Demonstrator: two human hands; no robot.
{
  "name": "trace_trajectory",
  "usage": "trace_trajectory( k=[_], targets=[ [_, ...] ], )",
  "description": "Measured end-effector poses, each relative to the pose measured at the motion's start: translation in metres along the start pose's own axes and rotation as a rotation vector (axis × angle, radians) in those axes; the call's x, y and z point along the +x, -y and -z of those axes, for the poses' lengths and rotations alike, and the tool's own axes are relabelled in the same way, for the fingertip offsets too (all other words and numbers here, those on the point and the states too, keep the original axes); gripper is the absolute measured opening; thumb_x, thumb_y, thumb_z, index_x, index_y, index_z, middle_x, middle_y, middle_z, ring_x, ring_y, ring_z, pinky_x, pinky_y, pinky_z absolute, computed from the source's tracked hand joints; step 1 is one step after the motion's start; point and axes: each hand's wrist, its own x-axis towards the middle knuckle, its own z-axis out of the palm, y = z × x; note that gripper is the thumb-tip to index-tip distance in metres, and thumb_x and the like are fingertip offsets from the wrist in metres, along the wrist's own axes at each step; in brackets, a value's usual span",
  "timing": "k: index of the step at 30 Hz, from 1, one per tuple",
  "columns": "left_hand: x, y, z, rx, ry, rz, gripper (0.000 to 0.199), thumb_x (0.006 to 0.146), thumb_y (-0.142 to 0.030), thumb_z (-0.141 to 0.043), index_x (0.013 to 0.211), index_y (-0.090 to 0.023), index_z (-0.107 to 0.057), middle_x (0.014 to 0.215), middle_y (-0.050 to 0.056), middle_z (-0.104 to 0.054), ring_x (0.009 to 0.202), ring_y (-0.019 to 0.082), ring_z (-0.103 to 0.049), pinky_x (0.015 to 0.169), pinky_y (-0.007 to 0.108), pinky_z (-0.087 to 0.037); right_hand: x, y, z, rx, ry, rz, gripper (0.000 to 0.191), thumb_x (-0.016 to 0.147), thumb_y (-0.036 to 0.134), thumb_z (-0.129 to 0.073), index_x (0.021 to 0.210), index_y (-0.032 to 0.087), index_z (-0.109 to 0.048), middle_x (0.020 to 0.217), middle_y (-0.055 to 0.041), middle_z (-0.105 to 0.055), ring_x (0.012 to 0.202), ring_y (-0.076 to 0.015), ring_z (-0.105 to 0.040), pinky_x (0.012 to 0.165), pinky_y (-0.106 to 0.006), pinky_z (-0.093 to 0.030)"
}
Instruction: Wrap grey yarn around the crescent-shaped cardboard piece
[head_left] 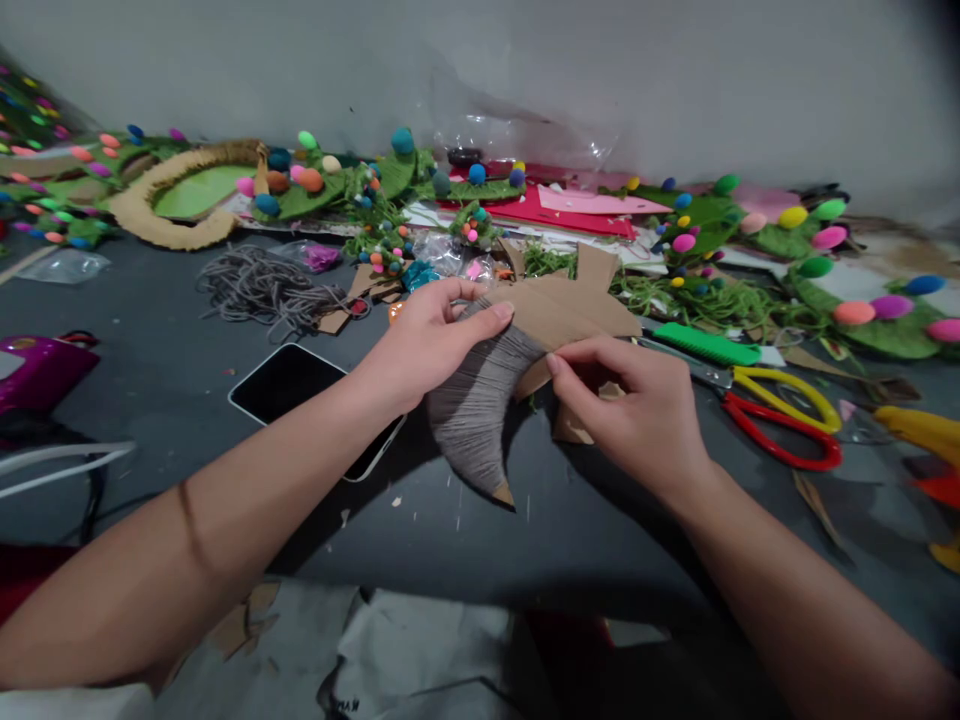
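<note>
A curved cardboard shape (566, 308) is held over the table, its lower crescent part wrapped in grey yarn (476, 405) with a bare cardboard tip at the bottom. My left hand (442, 335) grips it from the upper left, thumb on top near the edge of the wrapping. On the right, my right hand (630, 395) has thumb and index finger pinched at the boundary between yarn and bare cardboard. Whether a strand of yarn lies in that pinch is too small to tell.
Left of the shape lie a phone (289, 385) and tangled grey yarn (262, 285). Scissors (780, 400) and a green comb (705, 343) rest at right, near a yellow glue gun (919, 432). Green decorations with coloured balls (832, 238) line the wall.
</note>
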Motion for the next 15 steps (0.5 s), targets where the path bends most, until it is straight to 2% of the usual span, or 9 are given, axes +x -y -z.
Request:
trace_trajectory(
  k=[3,8,15],
  targets=[
    [-0.0011,-0.0002,-0.0008,-0.040,0.010,-0.036,0.023,0.080,-0.031,-0.079,0.095,-0.018,-0.068,0.084,0.003,-0.075,0.069,0.015,-0.070,0.061,0.025,-0.056,0.0004,0.0021,0.0004,-0.001,-0.048,0.007,0.006,0.087,0.024,-0.068,0.085,0.021,-0.072,0.075,0.0006,-0.072,0.062,-0.0122,-0.062,0.061,-0.025,-0.049],
    [-0.0004,0.0057,0.0002,-0.112,0.180,-0.134,0.026,0.082,-0.030,-0.079,0.103,-0.017,-0.071,0.107,0.006,-0.076,0.089,0.017,-0.072,0.078,0.026,-0.058,-0.0004,0.0054,0.0002,0.045,-0.146,-0.017,0.009,0.088,0.027,-0.068,0.082,0.020,-0.070,0.075,0.0002,-0.069,0.064,-0.0121,-0.061,0.062,-0.025,-0.050],
    [-0.0036,0.0052,-0.0009,-0.038,0.221,-0.197,0.039,0.076,-0.026,-0.083,0.110,-0.018,-0.067,0.113,0.006,-0.074,0.102,0.022,-0.072,0.094,0.035,-0.057,-0.0011,0.0077,0.0010,0.096,-0.164,-0.030,0.010,0.088,0.027,-0.068,0.080,0.021,-0.070,0.074,0.0000,-0.069,0.063,-0.0130,-0.060,0.058,-0.026,-0.050]
  ],
)
